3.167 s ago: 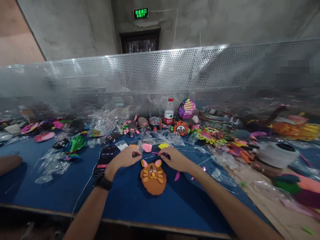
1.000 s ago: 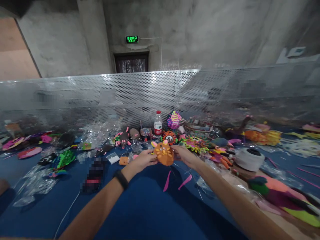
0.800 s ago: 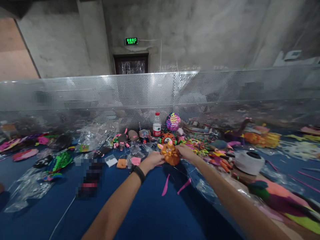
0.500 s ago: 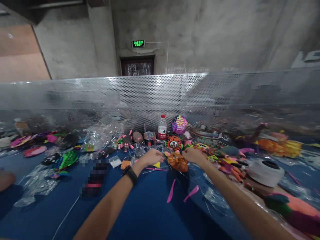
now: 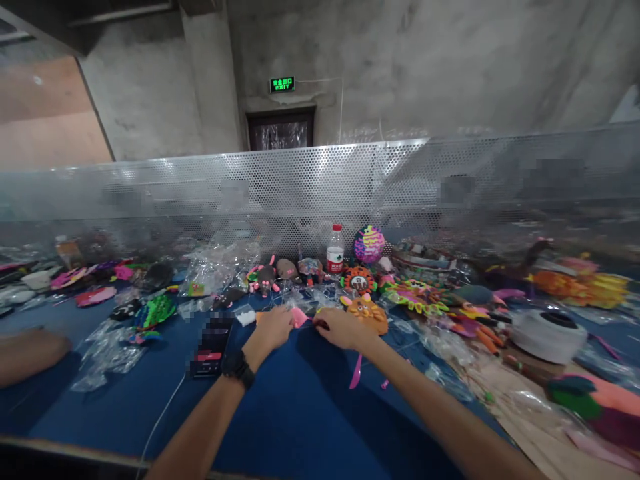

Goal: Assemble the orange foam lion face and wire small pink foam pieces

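Note:
My left hand (image 5: 273, 328) rests on the blue table (image 5: 280, 413) with its fingers curled, pinching a small pink foam piece (image 5: 300, 317). My right hand (image 5: 341, 328) lies just to its right, fingers closed at the tips on something thin and dark that I cannot make out. An orange foam cat face (image 5: 369, 311) lies on the table just beyond my right hand, free of both hands. A pink foam strip (image 5: 356, 372) lies beside my right forearm. A black band is on my left wrist.
A phone (image 5: 210, 337) lies left of my left hand, a cable running toward me. Foam animal crafts, plastic bags and a water bottle (image 5: 335, 250) crowd the back by the perforated metal screen (image 5: 320, 187). A white tape roll (image 5: 547, 327) sits right. Another person's arm (image 5: 30, 353) rests far left.
Both hands carried the orange cat face away from me, set it down among the crafts and let go. They have drawn back to the small pieces, and the left has closed on the pink one.

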{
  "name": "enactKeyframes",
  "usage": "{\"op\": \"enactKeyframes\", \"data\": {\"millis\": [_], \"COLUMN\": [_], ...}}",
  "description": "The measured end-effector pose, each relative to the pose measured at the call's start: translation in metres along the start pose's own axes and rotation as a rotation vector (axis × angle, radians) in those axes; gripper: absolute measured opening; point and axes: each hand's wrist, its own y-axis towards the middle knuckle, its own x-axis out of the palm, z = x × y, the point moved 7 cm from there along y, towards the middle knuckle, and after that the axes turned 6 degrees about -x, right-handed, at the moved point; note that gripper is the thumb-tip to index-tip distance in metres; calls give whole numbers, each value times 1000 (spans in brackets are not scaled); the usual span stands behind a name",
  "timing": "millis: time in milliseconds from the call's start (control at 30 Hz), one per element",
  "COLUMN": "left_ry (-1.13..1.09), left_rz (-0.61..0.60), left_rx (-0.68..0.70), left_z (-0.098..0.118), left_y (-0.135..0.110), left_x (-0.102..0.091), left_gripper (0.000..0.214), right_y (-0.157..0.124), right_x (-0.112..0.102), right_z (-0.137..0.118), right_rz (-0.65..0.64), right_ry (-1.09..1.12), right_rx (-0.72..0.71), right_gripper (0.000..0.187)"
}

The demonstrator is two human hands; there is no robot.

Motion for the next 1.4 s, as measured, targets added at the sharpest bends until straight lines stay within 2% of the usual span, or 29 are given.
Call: {"op": "enactKeyframes", "data": {"millis": [233, 400, 500, 767, 1133, 1267, 1400], "left_ry": [38, 36, 57, -15, 25, 52, 99], "left_rz": [17, 32, 60, 63, 58, 88, 149], "left_rx": [39, 30, 36, 84, 96, 101, 96], "left_z": [-6, -8, -7, -6, -1, 0, 1], "left_y": [6, 2, 0, -6, -5, -7, -8], "left_x": [4, 11, 8, 0, 21, 15, -1], "left_gripper": [28, 30, 29, 23, 27, 29, 31], "right_y": [-2, -4, -7, -11, -9, -10, -9], "right_x": [1, 13, 18, 17, 21, 23, 18], "right_z": [18, 22, 24, 12, 6, 2, 1], "right_rz": [57, 123, 143, 94, 91, 93, 107], "right_ry": [-77, 27, 66, 126, -10, -78, -70], "right_rx": [147, 59, 19, 7, -16, -9, -5], "right_gripper": [26, 15, 14, 12, 17, 18, 20]}}
